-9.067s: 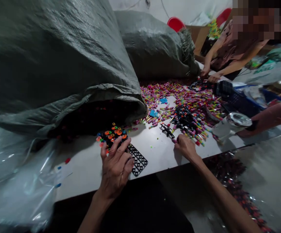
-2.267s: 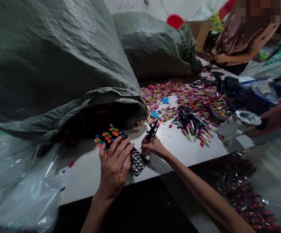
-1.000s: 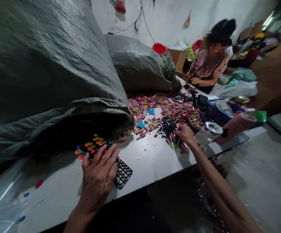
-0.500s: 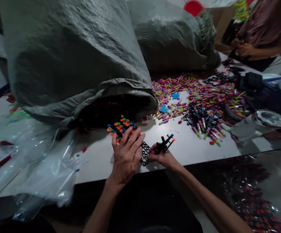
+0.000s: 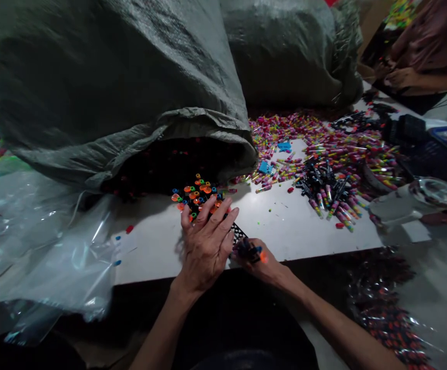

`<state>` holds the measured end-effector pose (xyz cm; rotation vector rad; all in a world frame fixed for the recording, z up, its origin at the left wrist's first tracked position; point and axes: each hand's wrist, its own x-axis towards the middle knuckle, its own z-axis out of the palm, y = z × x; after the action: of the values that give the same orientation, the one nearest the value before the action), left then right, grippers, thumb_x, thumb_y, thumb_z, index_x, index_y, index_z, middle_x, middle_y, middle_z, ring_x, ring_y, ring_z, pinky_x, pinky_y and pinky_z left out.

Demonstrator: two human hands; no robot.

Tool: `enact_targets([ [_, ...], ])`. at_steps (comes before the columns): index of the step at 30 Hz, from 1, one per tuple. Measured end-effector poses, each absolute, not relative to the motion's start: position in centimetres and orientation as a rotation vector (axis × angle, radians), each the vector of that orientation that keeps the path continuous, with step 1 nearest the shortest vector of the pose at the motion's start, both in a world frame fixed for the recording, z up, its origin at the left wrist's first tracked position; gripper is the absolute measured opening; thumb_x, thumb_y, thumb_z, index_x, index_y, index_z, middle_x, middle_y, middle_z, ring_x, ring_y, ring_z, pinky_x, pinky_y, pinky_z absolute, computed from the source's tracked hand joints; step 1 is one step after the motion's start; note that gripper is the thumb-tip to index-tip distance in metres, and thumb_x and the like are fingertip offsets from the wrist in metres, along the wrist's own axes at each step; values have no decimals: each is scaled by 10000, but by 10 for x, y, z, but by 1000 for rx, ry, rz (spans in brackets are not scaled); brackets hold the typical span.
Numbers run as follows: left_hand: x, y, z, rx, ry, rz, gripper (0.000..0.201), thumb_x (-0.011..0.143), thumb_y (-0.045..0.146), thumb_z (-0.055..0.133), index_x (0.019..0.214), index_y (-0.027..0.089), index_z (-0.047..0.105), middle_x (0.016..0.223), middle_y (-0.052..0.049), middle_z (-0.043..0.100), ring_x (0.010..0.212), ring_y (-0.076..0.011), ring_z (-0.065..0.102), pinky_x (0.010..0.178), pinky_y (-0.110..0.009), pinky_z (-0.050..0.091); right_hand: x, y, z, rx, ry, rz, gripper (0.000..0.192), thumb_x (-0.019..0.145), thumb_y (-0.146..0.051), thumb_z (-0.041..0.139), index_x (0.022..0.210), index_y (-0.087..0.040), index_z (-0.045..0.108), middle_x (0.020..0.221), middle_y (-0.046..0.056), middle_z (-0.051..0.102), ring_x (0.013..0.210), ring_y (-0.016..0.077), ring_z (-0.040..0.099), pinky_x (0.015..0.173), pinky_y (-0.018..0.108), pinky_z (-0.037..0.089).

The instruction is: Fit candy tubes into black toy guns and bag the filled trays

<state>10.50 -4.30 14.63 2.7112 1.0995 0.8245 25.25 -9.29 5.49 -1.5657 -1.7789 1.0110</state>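
My left hand (image 5: 204, 249) lies palm down with its fingers spread. Its fingertips rest over a cluster of small orange suction-cup pieces with blue, green and yellow ends (image 5: 193, 196). Partly beneath this hand is a black perforated plate (image 5: 240, 234); most of it is hidden. Just right of the plate, my right hand (image 5: 266, 264) is closed around a small black toy gun (image 5: 247, 248) with an orange tip, which is slightly blurred. What lies under my left palm cannot be seen.
A large grey-green woven sack (image 5: 149, 67) gapes toward the white table (image 5: 152, 257). Colourful small tubes (image 5: 346, 144) and black toy parts (image 5: 319, 180) are heaped to the right. Clear plastic bags (image 5: 65, 246) lie left, a clear jar (image 5: 419, 203) right. Another person's hand (image 5: 403, 77) is far right.
The toy gun in my right hand has tipped and come lower, nearer my body. My left hand keeps its place over the pieces. The view has shifted slightly.
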Motion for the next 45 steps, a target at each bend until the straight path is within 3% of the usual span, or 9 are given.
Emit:
enact_targets([
  [7,101,-33,143,2751,1012,869,409,916,235,333,1299,278,471,1386,-32,455,1330,-244,317,1087,-546,55,224,-82,74,-1782,-2260,653,166,747,-144,495,838,-142,633,840,106,680,690,198,599,576,265,375],
  [12,102,-42,146,2840,988,958,417,907,255,360,1312,241,459,1412,-76,414,1344,-276,287,1067,-571,80,230,-86,68,-1765,-2162,705,142,765,-210,537,841,-162,647,811,62,680,703,194,613,573,248,392],
  [15,105,-50,145,2875,954,952,374,888,251,413,1246,231,520,1386,-83,449,1326,-276,325,1070,-569,98,286,-85,77,-1823,-1995,804,162,761,-285,610,877,-183,661,793,18,677,698,156,612,588,211,406],
  [17,106,-51,143,2844,930,965,293,882,235,416,1106,232,606,1348,-69,497,1302,-263,368,1079,-559,107,345,-86,89,-2172,-1683,600,205,770,-300,617,938,-190,659,866,29,680,780,156,624,663,209,424],
  [20,106,-48,142,2759,936,1020,248,877,232,407,851,219,653,1303,-52,543,1278,-257,403,1087,-547,113,430,-89,104,-2637,-1239,299,250,773,-285,579,937,-115,663,973,171,657,947,276,613,760,328,433],
  [24,103,-43,144,2789,927,965,256,865,210,406,961,235,642,1303,-48,543,1279,-249,400,1090,-548,108,481,-89,96,-2720,-1063,298,194,674,-204,593,794,-82,683,888,229,661,916,339,627,713,362,441],
  [31,99,-47,148,2758,910,883,276,853,179,416,1009,241,635,1338,-47,507,1302,-246,366,1103,-548,93,461,-100,72,-2472,-954,492,228,749,-265,460,765,-123,638,616,72,634,657,200,636,581,251,445],
  [36,103,-49,148,2672,969,899,309,872,185,384,1052,237,629,1321,-42,523,1293,-239,378,1108,-540,95,378,-93,66,-1833,-1038,1048,141,636,-215,532,761,-160,567,638,-9,588,520,118,542,490,213,425],
  [45,98,-45,146,2741,951,785,471,873,161,367,1334,242,420,1376,-47,464,1320,-240,332,1113,-538,69,265,-53,52,-1334,-1140,1325,138,692,-230,613,810,-167,576,702,-31,544,638,104,488,591,214,399],
])
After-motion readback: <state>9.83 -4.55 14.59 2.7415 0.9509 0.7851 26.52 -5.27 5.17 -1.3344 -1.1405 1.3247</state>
